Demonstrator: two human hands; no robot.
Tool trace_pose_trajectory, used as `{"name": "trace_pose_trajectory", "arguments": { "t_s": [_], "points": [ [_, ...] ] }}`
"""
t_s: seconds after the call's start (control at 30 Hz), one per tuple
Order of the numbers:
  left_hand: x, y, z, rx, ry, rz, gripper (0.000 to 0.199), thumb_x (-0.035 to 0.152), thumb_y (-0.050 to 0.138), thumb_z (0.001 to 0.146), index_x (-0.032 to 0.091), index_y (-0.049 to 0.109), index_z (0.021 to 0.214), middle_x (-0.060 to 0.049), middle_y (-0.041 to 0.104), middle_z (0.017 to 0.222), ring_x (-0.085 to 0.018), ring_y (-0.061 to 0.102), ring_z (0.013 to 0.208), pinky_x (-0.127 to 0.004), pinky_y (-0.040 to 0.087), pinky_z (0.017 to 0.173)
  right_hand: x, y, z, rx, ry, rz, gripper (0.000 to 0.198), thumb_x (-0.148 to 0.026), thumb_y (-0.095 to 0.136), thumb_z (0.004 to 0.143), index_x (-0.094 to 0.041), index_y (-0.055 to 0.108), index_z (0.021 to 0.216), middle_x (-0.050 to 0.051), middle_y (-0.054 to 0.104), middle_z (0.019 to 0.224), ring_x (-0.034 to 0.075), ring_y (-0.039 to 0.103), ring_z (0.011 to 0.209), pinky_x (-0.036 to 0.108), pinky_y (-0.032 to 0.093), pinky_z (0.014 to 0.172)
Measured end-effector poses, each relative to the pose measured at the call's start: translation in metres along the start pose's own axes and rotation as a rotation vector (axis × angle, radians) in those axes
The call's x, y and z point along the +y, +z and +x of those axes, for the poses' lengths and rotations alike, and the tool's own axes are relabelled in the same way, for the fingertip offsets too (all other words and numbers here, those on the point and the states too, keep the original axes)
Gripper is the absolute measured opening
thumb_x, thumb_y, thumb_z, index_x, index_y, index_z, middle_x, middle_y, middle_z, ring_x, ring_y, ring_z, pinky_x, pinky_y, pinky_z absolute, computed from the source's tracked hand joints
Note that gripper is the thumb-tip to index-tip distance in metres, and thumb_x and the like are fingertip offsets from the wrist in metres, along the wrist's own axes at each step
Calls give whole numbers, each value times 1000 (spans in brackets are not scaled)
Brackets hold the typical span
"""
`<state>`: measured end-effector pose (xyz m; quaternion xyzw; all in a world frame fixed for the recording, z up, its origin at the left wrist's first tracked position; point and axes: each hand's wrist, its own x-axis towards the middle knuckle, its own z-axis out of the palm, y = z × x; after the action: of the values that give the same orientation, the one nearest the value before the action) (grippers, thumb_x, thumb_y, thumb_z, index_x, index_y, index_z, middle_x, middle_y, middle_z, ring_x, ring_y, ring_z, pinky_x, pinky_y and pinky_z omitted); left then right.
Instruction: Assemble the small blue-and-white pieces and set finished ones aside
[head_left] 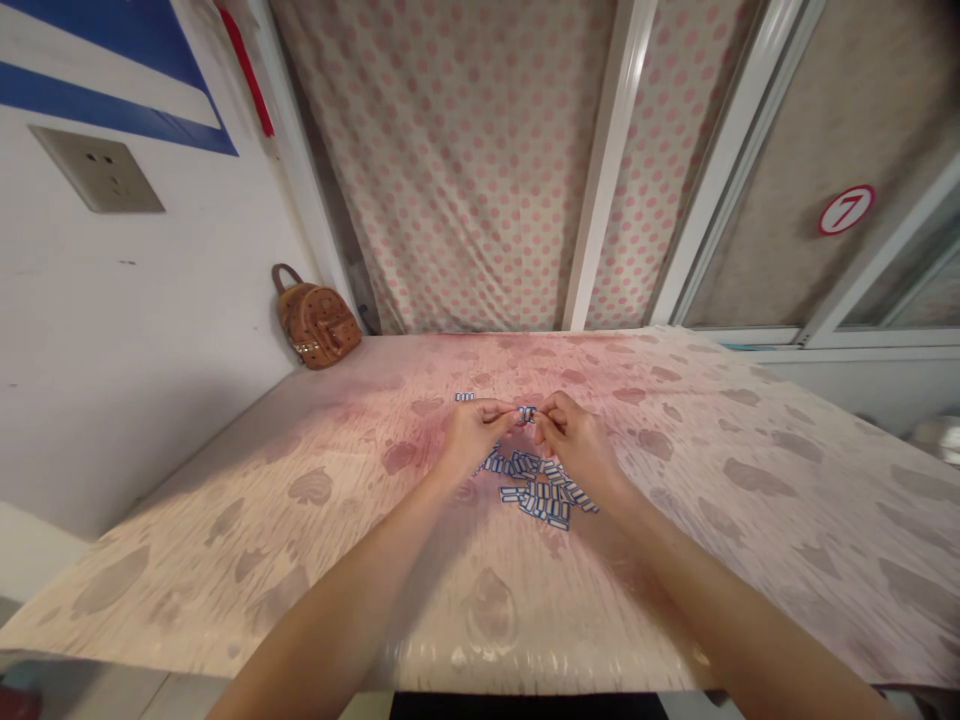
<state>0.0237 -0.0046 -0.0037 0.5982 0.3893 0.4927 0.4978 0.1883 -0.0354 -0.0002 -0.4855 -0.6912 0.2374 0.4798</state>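
Above the table, my left hand and my right hand meet with thumbs and fingertips pinched together. Between them is a small piece with blue-edged white rectangles, one end in each hand. It looks like a paper label strip, though its exact kind is too small to make out. Just below my hands lies a loose pile of similar blue-and-white pieces, partly covered by my right hand and wrist. Another short piece with several white rectangles rests just beyond my left hand.
A pink and cream leaf-patterned cloth covers the table. At its back left corner, a small brown backpack stands against the white wall. A dotted curtain hangs behind framed panes along the far edge.
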Motion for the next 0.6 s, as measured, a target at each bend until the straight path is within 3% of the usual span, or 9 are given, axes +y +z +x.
{"name": "trace_pose_trajectory", "arguments": {
  "t_s": [0.2, 0.33, 0.5, 0.6],
  "points": [
    [4, 0, -1, 21, 12, 17, 21, 33, 73, 75, 13, 75, 82, -8, 76, 78, -17, 70, 71, -25, 54, 66, 2, 1, 0, 9, -6, -10, 11, -32, 49, 91, -23, 47, 84, -4, 59, 61, 13, 53, 46, 25, 39, 48],
    [6, -2, 0, 47, -13, -45, 20, 32, 73, 74, 13, 74, 80, -7, 75, 77, -16, 70, 69, -25, 54, 66, 3, -2, 3, 117, -43, -102, 15, -33, 54, 88, -23, 51, 98, -4, 55, 63, 14, 53, 52, 26, 40, 52],
    [13, -6, 0, 53, -50, -76, 19, 31, 74, 74, 12, 74, 79, -7, 75, 74, -16, 70, 68, -24, 54, 66, 3, -6, 6, 86, -163, -153, 43, -30, 62, 84, -25, 52, 126, 3, 59, 93, 16, 59, 73, 31, 49, 71],
    [17, -6, -1, 49, -81, -94, 18, 30, 74, 74, 13, 73, 79, -6, 75, 73, -16, 70, 68, -24, 54, 67, -1, -6, 6, 23, -228, -177, 39, -25, 57, 86, -27, 56, 125, 5, 58, 103, 19, 60, 84, 35, 49, 81]
  ]
}}
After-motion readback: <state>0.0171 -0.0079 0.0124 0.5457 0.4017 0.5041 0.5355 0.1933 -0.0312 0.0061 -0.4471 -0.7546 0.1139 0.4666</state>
